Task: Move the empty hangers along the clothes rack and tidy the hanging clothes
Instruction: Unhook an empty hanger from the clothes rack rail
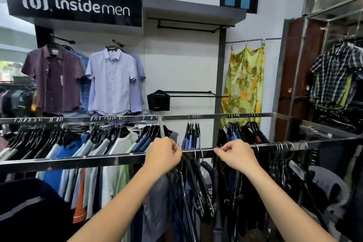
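Observation:
A shiny metal rail (pixel 78 160) of the clothes rack runs across in front of me. My left hand (pixel 163 153) pinches the wire hooks of hangers on the rail, with blurred dark hangers and clothes below it. My right hand (pixel 236 155) pinches a hanger hook further right on the same rail. Between my hands hang two empty black hangers (pixel 198 184) with metal clips. Dark clothes (pixel 241 198) hang under my right hand. More empty hangers (pixel 282 163) bunch on the rail at the right.
A second rail (pixel 216 116) behind holds shirts in blue, green and white on black hangers. Display shirts (pixel 112 80) hang on the wall under a black sign. A yellow floral garment (pixel 243 84) and a plaid shirt (pixel 334 72) hang at the right.

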Motion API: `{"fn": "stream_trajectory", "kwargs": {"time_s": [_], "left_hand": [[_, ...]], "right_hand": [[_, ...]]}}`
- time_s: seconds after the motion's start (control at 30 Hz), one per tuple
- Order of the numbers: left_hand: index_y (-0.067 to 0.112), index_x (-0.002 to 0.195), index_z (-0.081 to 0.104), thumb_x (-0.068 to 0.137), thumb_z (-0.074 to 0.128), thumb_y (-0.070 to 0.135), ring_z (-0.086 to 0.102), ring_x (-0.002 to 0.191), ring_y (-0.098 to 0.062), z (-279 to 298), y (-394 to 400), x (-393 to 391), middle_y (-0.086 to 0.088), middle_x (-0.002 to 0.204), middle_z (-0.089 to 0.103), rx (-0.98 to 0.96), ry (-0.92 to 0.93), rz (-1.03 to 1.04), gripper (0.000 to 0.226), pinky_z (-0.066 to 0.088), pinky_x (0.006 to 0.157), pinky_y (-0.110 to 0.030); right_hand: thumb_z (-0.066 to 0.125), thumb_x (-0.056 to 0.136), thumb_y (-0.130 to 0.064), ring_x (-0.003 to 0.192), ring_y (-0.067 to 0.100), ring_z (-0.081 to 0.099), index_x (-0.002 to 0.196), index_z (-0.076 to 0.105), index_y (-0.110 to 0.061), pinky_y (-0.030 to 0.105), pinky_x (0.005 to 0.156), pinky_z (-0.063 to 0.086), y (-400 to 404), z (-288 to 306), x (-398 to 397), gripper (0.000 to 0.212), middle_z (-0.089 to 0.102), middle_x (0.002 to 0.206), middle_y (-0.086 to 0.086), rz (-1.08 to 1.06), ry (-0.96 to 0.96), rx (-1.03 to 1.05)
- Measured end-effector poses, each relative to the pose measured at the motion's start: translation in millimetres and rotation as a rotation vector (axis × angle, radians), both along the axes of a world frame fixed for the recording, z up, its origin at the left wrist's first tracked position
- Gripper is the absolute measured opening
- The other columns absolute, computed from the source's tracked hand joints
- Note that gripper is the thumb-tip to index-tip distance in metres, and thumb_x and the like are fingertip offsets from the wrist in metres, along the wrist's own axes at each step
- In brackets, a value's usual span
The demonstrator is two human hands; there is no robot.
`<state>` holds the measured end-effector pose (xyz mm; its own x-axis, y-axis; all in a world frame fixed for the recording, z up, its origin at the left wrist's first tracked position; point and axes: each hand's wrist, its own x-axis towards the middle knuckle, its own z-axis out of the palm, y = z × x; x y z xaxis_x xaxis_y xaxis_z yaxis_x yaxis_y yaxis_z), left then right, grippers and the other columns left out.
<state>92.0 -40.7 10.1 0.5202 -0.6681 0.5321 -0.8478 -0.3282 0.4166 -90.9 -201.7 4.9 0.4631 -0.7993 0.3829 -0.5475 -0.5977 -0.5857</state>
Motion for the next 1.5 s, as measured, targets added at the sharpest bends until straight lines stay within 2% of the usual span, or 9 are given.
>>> {"fn": "stream_trajectory", "kwargs": {"time_s": [0.1,0.3,0.53,0.73,0.9,1.0,1.13,1.37,1.5], "left_hand": [[0.016,0.066,0.07,0.08,0.061,0.034,0.069,0.072,-0.025,13,16,11,-0.002,0.064,0.072,-0.012,-0.001,0.018,0.025,0.058,0.073,-0.036],[0.016,0.049,0.055,0.072,0.064,0.028,0.056,0.059,-0.026,19,59,48,-0.001,0.046,0.057,-0.004,0.003,0.15,0.028,0.039,0.059,-0.026],[0.011,0.056,0.064,0.075,0.064,0.031,0.066,0.068,-0.03,11,99,75,-0.005,0.053,0.066,0.057,0.028,0.256,0.028,0.057,0.07,-0.034],[0.012,0.056,0.069,0.082,0.06,0.039,0.07,0.066,-0.025,10,105,83,-0.003,0.054,0.07,0.231,0.022,0.273,0.039,0.059,0.073,-0.035],[0.019,0.076,0.069,0.079,0.062,0.054,0.069,0.085,-0.031,27,91,65,-0.006,0.082,0.07,0.292,-0.327,0.395,0.036,0.051,0.069,-0.034],[0.027,0.073,0.063,0.079,0.058,0.058,0.067,0.087,-0.025,29,65,31,0.001,0.083,0.071,0.174,-0.379,0.133,0.032,0.047,0.067,-0.032],[0.028,0.103,0.068,0.086,0.052,0.054,0.064,0.098,-0.022,19,23,-6,0.003,0.101,0.069,0.244,-0.365,-0.202,0.034,0.055,0.084,-0.038],[0.027,0.104,0.071,0.074,0.076,0.054,0.06,0.067,0.004,5,-22,-31,0.014,0.079,0.071,0.289,0.161,-0.605,0.04,0.053,0.074,-0.023],[0.019,0.097,0.076,0.07,0.085,0.039,0.067,0.075,-0.008,-4,-26,-30,-0.001,0.09,0.078,0.342,0.285,-0.738,0.035,0.056,0.082,-0.035]], "right_hand": [[0.072,0.088,-0.047,0.075,0.011,0.07,0.064,0.075,-0.017,0.024,0.059,0.046,-1,-1,5,0.039,0.078,0.073,-0.005,-0.003,0.083,0.007],[0.071,0.092,-0.036,0.07,0.014,0.071,0.067,0.075,-0.005,0.026,0.06,0.048,-5,-9,16,0.04,0.074,0.06,0.001,0.001,0.129,0.026],[0.063,0.098,-0.042,0.055,0.013,0.073,0.063,0.077,-0.017,0.034,0.078,0.062,-5,-4,18,0.045,0.076,0.059,-0.005,0.057,0.149,0.081],[0.062,0.098,-0.037,0.046,0.004,0.068,0.071,0.077,-0.018,0.022,0.059,0.052,7,4,17,0.037,0.075,0.06,-0.013,0.084,0.095,0.081],[0.061,0.099,-0.037,0.045,0.002,0.066,0.071,0.078,-0.018,0.021,0.058,0.052,15,8,13,0.037,0.076,0.06,-0.013,0.086,0.061,0.081],[0.061,0.099,-0.037,0.044,0.001,0.066,0.073,0.077,-0.018,0.016,0.05,0.047,18,12,8,0.036,0.075,0.059,-0.014,0.08,0.043,0.067],[0.061,0.097,-0.037,0.046,0.003,0.067,0.068,0.078,-0.016,0.012,0.046,0.045,25,12,1,0.04,0.075,0.059,-0.011,0.086,0.048,0.06],[0.064,0.091,-0.035,0.048,0.006,0.069,0.064,0.076,-0.013,0.02,0.058,0.051,46,19,-3,0.036,0.076,0.06,-0.002,0.194,0.115,0.141],[0.069,0.093,-0.035,0.046,0.005,0.065,0.062,0.075,-0.018,0.018,0.057,0.049,55,21,-8,0.036,0.076,0.06,-0.004,0.229,0.114,0.198]]}}
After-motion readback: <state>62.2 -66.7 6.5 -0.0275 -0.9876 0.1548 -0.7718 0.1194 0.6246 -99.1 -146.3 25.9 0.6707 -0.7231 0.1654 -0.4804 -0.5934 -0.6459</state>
